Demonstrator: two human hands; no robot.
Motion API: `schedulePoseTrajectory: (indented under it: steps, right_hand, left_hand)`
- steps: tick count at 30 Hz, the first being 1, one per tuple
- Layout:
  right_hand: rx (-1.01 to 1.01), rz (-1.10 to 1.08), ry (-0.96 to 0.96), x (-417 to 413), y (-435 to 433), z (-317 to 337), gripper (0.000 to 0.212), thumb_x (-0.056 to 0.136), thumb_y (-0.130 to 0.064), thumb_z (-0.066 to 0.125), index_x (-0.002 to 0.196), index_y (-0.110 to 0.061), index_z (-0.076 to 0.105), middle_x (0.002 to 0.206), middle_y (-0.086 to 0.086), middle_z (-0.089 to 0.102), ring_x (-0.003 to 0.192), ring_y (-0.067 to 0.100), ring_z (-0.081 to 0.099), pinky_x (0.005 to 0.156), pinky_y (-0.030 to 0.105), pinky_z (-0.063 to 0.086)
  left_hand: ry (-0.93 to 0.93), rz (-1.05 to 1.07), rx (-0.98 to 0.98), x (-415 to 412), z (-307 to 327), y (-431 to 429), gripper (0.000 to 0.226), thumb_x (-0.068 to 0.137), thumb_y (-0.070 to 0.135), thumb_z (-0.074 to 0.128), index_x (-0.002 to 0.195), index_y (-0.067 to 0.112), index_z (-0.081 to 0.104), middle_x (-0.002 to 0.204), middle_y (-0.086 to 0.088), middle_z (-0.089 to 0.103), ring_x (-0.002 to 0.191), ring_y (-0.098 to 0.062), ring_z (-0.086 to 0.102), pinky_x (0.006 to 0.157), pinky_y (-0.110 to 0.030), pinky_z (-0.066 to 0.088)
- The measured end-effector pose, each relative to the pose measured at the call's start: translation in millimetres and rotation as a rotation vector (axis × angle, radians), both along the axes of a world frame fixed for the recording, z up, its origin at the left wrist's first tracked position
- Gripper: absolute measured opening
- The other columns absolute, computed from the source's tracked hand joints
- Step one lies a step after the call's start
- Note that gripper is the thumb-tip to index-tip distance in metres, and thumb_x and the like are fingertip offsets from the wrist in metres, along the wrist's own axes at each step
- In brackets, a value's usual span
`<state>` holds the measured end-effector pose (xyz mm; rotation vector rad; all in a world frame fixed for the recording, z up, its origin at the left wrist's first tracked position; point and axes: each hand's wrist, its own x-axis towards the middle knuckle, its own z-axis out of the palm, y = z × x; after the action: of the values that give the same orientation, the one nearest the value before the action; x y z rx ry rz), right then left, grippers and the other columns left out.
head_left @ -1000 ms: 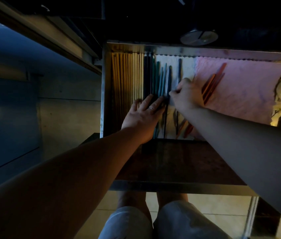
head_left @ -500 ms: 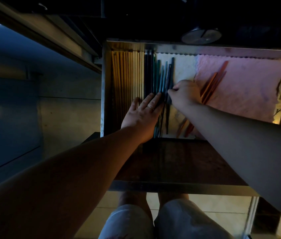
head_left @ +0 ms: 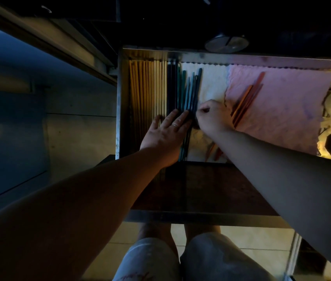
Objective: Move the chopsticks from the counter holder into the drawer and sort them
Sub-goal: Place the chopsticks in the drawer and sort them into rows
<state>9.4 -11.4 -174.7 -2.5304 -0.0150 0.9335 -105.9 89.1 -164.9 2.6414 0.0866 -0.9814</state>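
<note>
Chopsticks (head_left: 189,92) (blue set) lie in drawer (head_left: 121,102): left hand (head_left: 165,134) flat, released; right hand (head_left: 213,116) clenched, pinching one. Light, stiff, slippery; grip mid-length.

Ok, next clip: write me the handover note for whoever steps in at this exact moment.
Left hand: flat, open, pressing down on the dark and blue-green chopsticks to keep the row together.
Right hand: fingers pinched shut at the right edge of that bunch; what they grip is too dark to tell.
In the drawer: tan and pale chopsticks lined up at the left, dark and blue-green ones next to them.
Left to do: the orange-red chopsticks lie loose and slanted on the pink cloth; line them up beside the rest. The counter holder is out of view.
</note>
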Motion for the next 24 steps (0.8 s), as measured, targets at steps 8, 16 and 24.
schedulePoseTrajectory:
  steps: [8, 16, 24]
  right_hand:
    - [0.041, -0.041, -0.061, 17, -47, 1, 0.014, 0.084, -0.011, 0.058, 0.092, -0.010, 0.070, 0.102, 0.010, 0.071, 0.101, 0.025, 0.064, 0.085, 0.024, 0.043]
    - [0.036, -0.117, -0.072, 39, -101, -6, 0.015, 0.080, 0.000, 0.057, 0.091, 0.002, 0.066, 0.096, 0.024, 0.067, 0.096, 0.035, 0.061, 0.081, 0.029, 0.043]
    - [0.008, -0.142, -0.002, 46, -132, -6, 0.014, 0.080, -0.014, 0.057, 0.090, -0.015, 0.067, 0.099, 0.014, 0.070, 0.100, 0.031, 0.063, 0.092, 0.039, 0.050]
  left_hand:
    - [-0.063, 0.124, -0.041, 21, 19, -29, 0.068, 0.091, 0.021, 0.048, 0.152, 0.032, 0.019, 0.163, 0.002, 0.009, 0.148, -0.028, 0.006, 0.114, -0.051, 0.021]
    - [-0.070, 0.200, -0.168, 60, 26, -82, 0.037, 0.090, 0.022, 0.049, 0.128, 0.020, 0.051, 0.131, -0.006, 0.047, 0.120, -0.031, 0.047, 0.092, -0.045, 0.043]
    - [-0.011, 0.325, -0.024, 85, 10, -138, 0.045, 0.092, 0.016, 0.054, 0.135, 0.016, 0.043, 0.137, -0.007, 0.044, 0.115, -0.033, 0.055, 0.086, -0.046, 0.047]
